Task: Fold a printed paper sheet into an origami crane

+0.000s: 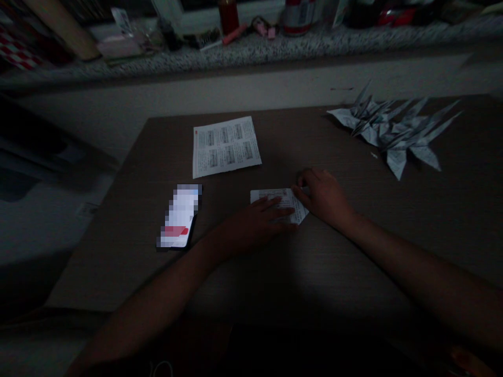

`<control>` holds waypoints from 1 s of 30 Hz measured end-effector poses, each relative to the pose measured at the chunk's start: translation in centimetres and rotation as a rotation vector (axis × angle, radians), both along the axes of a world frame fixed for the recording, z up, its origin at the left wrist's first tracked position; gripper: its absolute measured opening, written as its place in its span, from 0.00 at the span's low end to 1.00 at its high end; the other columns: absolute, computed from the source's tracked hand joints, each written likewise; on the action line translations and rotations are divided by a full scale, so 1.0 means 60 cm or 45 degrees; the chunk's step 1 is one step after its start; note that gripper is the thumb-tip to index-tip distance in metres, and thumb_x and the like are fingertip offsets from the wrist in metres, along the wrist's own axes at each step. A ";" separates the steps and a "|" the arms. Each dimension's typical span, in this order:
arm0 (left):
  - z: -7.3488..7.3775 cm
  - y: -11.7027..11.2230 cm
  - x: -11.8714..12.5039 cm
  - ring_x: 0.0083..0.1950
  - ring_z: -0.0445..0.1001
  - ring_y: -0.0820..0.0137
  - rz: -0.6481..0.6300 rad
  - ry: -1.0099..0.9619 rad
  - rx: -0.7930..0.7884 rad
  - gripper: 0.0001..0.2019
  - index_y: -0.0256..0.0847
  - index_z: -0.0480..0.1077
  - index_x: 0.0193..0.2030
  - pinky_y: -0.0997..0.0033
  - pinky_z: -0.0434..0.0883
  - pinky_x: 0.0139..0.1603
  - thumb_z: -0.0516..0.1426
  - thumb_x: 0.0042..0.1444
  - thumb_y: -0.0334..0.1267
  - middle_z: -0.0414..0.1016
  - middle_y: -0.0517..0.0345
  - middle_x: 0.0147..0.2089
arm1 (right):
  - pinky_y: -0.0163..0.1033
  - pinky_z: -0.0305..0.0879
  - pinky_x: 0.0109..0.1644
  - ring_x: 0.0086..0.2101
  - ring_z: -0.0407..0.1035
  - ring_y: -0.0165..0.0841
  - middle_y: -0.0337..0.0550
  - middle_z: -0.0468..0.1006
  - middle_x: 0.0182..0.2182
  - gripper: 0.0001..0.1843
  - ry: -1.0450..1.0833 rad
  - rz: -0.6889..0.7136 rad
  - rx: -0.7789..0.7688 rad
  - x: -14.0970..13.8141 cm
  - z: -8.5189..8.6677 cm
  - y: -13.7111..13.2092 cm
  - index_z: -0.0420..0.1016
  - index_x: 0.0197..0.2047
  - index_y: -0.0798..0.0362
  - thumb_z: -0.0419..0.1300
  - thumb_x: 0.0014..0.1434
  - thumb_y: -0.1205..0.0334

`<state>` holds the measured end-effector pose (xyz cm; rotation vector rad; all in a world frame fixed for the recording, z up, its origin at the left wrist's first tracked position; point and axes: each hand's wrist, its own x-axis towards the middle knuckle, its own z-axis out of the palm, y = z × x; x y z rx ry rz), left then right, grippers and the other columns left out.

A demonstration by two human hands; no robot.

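A folded sheet of printed paper (301, 212) lies on the brown table, its right side coming to a slanted corner. My left hand (255, 222) rests flat across the paper with its fingers spread, hiding much of the lower part. At the paper's upper right corner is my right hand (323, 195), fingers curled and thumb pressed against the edge. The fingertips there are partly hidden, but they appear to pinch the paper.
Another printed sheet (227, 146) lies flat farther back. A lit phone (179, 217) is left of my left forearm. Several folded paper pieces with pointed tips (396, 128) are grouped at the back right. Behind the table, a speckled stone sill (251, 51) bears assorted items.
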<state>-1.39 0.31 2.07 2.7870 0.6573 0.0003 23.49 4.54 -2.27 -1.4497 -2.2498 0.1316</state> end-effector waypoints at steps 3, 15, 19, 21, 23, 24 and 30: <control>0.003 0.002 -0.001 0.80 0.49 0.54 0.007 -0.011 -0.022 0.22 0.52 0.67 0.69 0.47 0.56 0.77 0.53 0.72 0.31 0.61 0.58 0.76 | 0.48 0.60 0.44 0.38 0.69 0.46 0.52 0.76 0.39 0.08 0.009 -0.001 0.004 -0.001 0.001 0.000 0.71 0.39 0.51 0.57 0.68 0.57; -0.010 0.005 -0.005 0.80 0.51 0.59 0.025 -0.163 -0.029 0.23 0.43 0.62 0.73 0.53 0.56 0.77 0.52 0.73 0.32 0.65 0.54 0.74 | 0.47 0.60 0.44 0.40 0.68 0.46 0.52 0.76 0.39 0.08 -0.005 -0.027 -0.009 -0.003 0.003 -0.003 0.72 0.40 0.52 0.57 0.67 0.56; -0.007 0.002 -0.003 0.80 0.50 0.56 0.010 -0.137 0.018 0.24 0.45 0.63 0.72 0.49 0.56 0.77 0.54 0.72 0.32 0.63 0.54 0.75 | 0.48 0.60 0.44 0.40 0.68 0.47 0.53 0.76 0.40 0.09 -0.014 -0.014 -0.014 -0.001 0.002 -0.003 0.72 0.41 0.52 0.56 0.68 0.56; -0.005 0.001 -0.002 0.80 0.51 0.55 0.013 -0.116 0.028 0.23 0.45 0.64 0.72 0.49 0.57 0.77 0.54 0.71 0.32 0.64 0.54 0.75 | 0.48 0.60 0.44 0.41 0.68 0.47 0.53 0.76 0.41 0.09 -0.006 -0.007 -0.022 -0.001 0.003 -0.003 0.72 0.41 0.51 0.55 0.68 0.55; -0.004 0.001 -0.001 0.79 0.52 0.56 0.011 -0.111 0.039 0.23 0.45 0.64 0.71 0.49 0.58 0.76 0.54 0.71 0.32 0.64 0.54 0.74 | 0.48 0.60 0.44 0.40 0.68 0.47 0.53 0.76 0.41 0.09 -0.002 -0.010 -0.027 -0.002 0.005 -0.005 0.72 0.42 0.51 0.55 0.68 0.56; -0.004 0.001 -0.001 0.79 0.52 0.56 0.009 -0.111 0.047 0.23 0.46 0.64 0.71 0.49 0.59 0.76 0.53 0.71 0.32 0.64 0.53 0.74 | 0.48 0.60 0.44 0.40 0.67 0.47 0.53 0.76 0.41 0.09 -0.007 -0.013 -0.030 -0.003 0.006 -0.005 0.72 0.41 0.51 0.55 0.68 0.56; -0.007 -0.002 0.002 0.79 0.53 0.53 0.015 -0.076 0.072 0.23 0.44 0.64 0.71 0.49 0.58 0.76 0.53 0.71 0.31 0.64 0.52 0.75 | 0.48 0.59 0.44 0.41 0.67 0.47 0.54 0.76 0.41 0.09 -0.066 -0.046 -0.023 -0.007 0.007 -0.007 0.72 0.42 0.52 0.55 0.69 0.56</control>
